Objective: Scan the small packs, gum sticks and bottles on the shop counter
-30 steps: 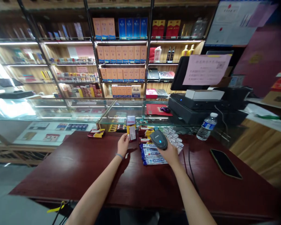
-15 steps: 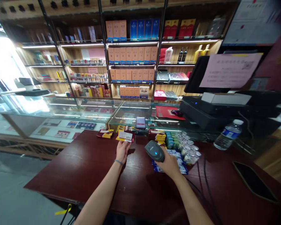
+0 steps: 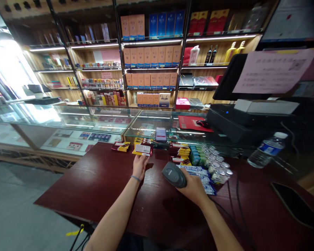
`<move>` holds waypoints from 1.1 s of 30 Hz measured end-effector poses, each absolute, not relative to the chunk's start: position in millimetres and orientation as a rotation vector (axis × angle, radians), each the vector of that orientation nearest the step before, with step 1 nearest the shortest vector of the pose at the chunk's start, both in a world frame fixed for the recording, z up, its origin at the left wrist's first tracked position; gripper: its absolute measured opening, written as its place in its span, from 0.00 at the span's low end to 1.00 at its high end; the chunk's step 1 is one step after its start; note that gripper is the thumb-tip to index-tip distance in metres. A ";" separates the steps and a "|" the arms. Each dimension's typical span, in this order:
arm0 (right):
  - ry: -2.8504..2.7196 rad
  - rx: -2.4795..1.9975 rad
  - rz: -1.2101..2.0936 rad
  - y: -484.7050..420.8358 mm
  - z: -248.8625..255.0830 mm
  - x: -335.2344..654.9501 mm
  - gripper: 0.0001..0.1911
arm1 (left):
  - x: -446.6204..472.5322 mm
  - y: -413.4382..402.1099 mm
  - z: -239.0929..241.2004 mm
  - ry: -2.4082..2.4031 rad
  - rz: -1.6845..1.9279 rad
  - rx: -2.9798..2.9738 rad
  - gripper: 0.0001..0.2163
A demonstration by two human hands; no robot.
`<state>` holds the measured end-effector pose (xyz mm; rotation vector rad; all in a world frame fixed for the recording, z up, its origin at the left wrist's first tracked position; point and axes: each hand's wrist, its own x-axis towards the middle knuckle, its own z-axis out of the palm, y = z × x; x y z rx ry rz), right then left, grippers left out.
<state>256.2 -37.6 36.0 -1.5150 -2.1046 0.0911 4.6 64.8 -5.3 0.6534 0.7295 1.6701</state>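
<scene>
My left hand [image 3: 140, 168] grips the near edge of a red and yellow chocolate bar packet [image 3: 142, 150], its barcode label facing up. In my right hand [image 3: 192, 186] is a dark grey barcode scanner [image 3: 174, 174], its head pointing up and left towards the packet. Left of that packet lies a small stack of similar packets [image 3: 121, 146]. More chocolate packets [image 3: 181, 153] are piled beyond the scanner, beside blue and white packets [image 3: 202, 177] and several small cans [image 3: 219, 167].
The dark red table [image 3: 89, 188] meets a glass display counter [image 3: 107, 122]. A small screen [image 3: 161, 134] stands at the back. On the right are a water bottle [image 3: 268, 150], a phone [image 3: 294, 202], cables and a monitor [image 3: 231, 78]. Stocked shelves line the wall.
The view has shifted, so most things appear farther right. The blue light on the scanner no longer shows, and the scanner appears slightly turned. Both hands keep their hold.
</scene>
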 end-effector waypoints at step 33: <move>-1.897 -1.594 0.079 -24.1 53.6 220.0 0.28 | -201.0 113.6 21.9 1.897 0.901 2.556 0.16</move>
